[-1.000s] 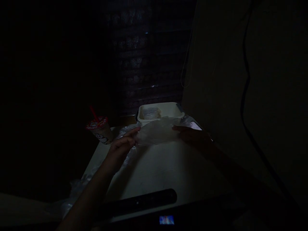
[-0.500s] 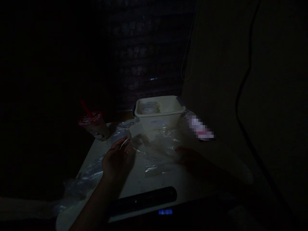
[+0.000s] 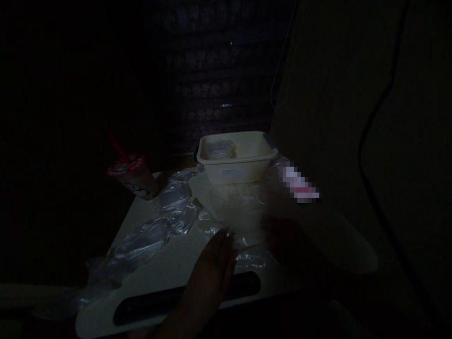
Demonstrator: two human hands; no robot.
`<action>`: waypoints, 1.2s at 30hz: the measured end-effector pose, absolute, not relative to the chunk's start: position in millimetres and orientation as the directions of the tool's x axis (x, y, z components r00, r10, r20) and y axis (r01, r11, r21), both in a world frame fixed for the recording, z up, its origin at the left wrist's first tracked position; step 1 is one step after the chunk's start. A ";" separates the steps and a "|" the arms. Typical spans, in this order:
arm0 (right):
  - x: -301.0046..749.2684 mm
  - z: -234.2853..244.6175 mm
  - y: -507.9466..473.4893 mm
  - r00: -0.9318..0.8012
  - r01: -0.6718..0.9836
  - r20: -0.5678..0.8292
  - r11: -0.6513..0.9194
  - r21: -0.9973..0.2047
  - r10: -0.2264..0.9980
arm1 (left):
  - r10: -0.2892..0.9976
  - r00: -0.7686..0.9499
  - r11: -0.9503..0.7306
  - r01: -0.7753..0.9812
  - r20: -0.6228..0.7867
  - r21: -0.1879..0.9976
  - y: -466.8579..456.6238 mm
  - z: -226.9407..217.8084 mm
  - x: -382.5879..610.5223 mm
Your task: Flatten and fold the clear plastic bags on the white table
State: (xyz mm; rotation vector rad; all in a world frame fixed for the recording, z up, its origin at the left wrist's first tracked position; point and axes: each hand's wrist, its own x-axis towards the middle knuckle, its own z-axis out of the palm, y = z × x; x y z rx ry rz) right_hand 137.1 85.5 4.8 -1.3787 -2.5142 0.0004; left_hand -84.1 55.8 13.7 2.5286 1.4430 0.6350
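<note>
"How are the hands?"

"The left hand (image 3: pixel 215 260) is open, fingers stretched and held together, the tips at the near edge of a clear, thin plastic sheet or bag (image 3: pixel 237 205). The right hand (image 3: pixel 285 234) lies in deep shadow; I cannot tell whether it is open or closed on anything."

"Where is that plastic, exactly?"

"On the white, round-cornered tabletop (image 3: pixel 169 269). Make it the centre of the dial, twelve pointing away from the person: left hand at seven, right hand at four."

"And at twelve?"

"A cream-coloured, rectangular plastic tub (image 3: pixel 243 173) with dark handles. A clear-wrapped packet (image 3: pixel 219 149) sits in its left part; its contents are too dim to name."

"Over to the left?"

"Between nine and ten, a see-through cup (image 3: pixel 140 182) with a red patterned lid, red straw and cartoon print. Around eight to nine, a long, crinkled strip of shiny clear plastic (image 3: pixel 143 241)."

"Anything else?"

"Near two, a pixelated pink-and-white patch (image 3: pixel 299 184); toward seven, a long dark slot (image 3: pixel 245 285) in the tabletop."
</note>
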 end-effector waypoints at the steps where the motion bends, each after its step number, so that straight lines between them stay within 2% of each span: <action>1: 134.8 4.7 81.6 -0.523 0.821 0.243 0.559 -0.115 0.817 | 0.853 0.458 -0.518 0.801 0.250 0.301 55.7 13.3 -82.7; 5: 136.3 -0.5 70.8 -0.590 0.794 0.217 0.608 -0.021 0.778 | 0.845 0.518 -0.534 0.834 0.134 0.143 56.2 15.4 -92.4; 7: 139.8 -2.8 69.2 -0.598 0.793 0.201 0.610 0.000 0.776 | 0.836 0.543 -0.549 0.829 0.086 0.102 56.6 18.1 -101.1; 14: 128.4 2.9 80.1 -0.564 0.818 0.247 0.573 0.041 0.788 | 0.849 0.527 -0.528 0.843 0.033 0.101 61.1 24.8 -100.4; 18: 119.2 5.3 87.4 -0.575 0.811 0.233 0.584 0.033 0.784 | 0.876 0.483 -0.483 0.874 0.019 0.049 63.3 18.1 -94.6; 25: 131.5 2.2 89.3 -0.576 0.814 0.202 0.580 0.046 0.792 | 0.884 0.463 -0.463 0.886 0.067 -0.003 62.5 14.6 -105.6; 36: 116.7 9.1 91.5 -0.568 0.819 0.156 0.574 0.005 0.808 | 0.884 0.448 -0.456 0.890 0.135 0.030 66.8 15.5 -99.2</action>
